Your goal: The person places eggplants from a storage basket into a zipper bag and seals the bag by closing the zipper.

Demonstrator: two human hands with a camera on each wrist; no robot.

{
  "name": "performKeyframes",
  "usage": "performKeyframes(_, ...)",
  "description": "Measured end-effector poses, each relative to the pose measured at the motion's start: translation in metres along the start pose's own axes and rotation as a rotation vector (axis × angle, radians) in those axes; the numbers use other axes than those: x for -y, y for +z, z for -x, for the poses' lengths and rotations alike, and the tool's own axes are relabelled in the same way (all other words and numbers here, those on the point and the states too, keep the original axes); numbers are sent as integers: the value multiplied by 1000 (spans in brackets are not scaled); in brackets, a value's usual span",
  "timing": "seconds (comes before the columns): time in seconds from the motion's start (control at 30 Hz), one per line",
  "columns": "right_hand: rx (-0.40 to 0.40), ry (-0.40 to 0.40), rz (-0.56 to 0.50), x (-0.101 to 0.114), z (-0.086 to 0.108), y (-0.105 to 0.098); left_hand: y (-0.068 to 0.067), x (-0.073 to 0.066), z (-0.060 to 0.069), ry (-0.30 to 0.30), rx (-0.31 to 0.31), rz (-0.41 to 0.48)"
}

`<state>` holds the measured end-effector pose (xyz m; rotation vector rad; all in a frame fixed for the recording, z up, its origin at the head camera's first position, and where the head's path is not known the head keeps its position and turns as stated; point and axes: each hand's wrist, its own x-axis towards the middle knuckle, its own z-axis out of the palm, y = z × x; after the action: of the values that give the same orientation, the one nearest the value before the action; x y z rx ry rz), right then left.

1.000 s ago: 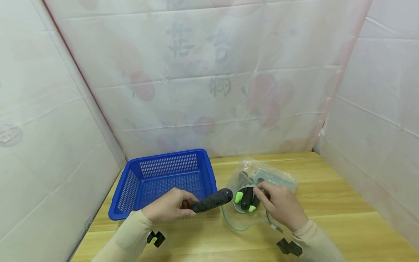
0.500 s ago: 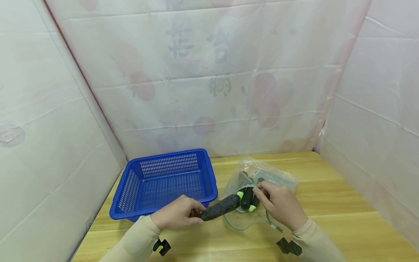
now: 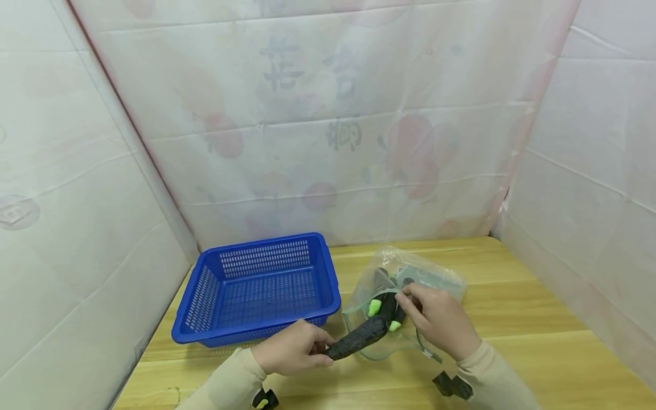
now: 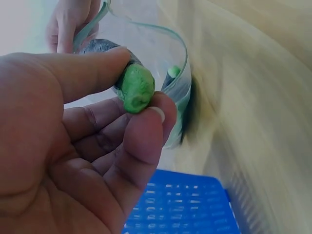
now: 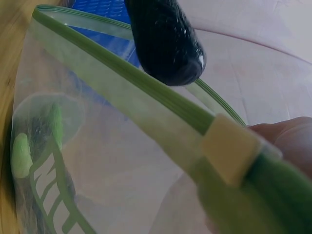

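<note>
By its green stem end, my left hand (image 3: 294, 348) pinches a dark eggplant (image 3: 359, 338); the green end (image 4: 136, 87) shows between thumb and fingers in the left wrist view. Its rounded dark tip (image 5: 170, 58) hangs at the mouth of a clear zip bag (image 5: 117, 161) in the right wrist view. My right hand (image 3: 442, 322) grips the bag's edge at the right and holds the mouth apart. Inside the bag lie several more dark eggplants with green ends (image 3: 375, 308). A pale slider (image 5: 231, 148) sits on the bag's green zip strip.
A blue plastic basket (image 3: 256, 327) with slotted walls stands left of the bag, with nothing seen in it. Both are on a wooden table (image 3: 533, 319). Printed white cloth walls (image 3: 318, 159) close in the back and both sides.
My left hand has moved right and toward me, away from the basket, bringing the eggplant's tip over the bag's mouth. My right hand stays in place on the bag.
</note>
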<state>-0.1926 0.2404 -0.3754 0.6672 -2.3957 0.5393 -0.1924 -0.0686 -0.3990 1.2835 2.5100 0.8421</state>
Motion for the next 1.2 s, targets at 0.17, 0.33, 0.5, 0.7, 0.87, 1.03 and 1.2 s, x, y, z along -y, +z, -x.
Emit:
performKeyframes(0.17,0,-1,10,0,1,0,6,-3,-4,11,-31,-5)
performKeyframes(0.33,-9,-5,14,-1,1,0,11,-3,-9,17,-54,-9)
performKeyframes(0.5,-14,-8,11,-2,1,0,16,-6,-12,-3,-79,7)
performKeyframes(0.7,-28,-17,16,-3,1,0,23,-8,-18,4,-111,-12)
performKeyframes(0.87,-26,-21,10,-2,1,-1,30,-9,-23,-7,-159,-31)
performKeyframes(1.03,-18,-16,1,-2,1,-2,33,-14,-28,-42,-184,-17)
performKeyframes(1.2,-16,-10,2,-2,1,-2,35,-19,-35,-62,-180,39)
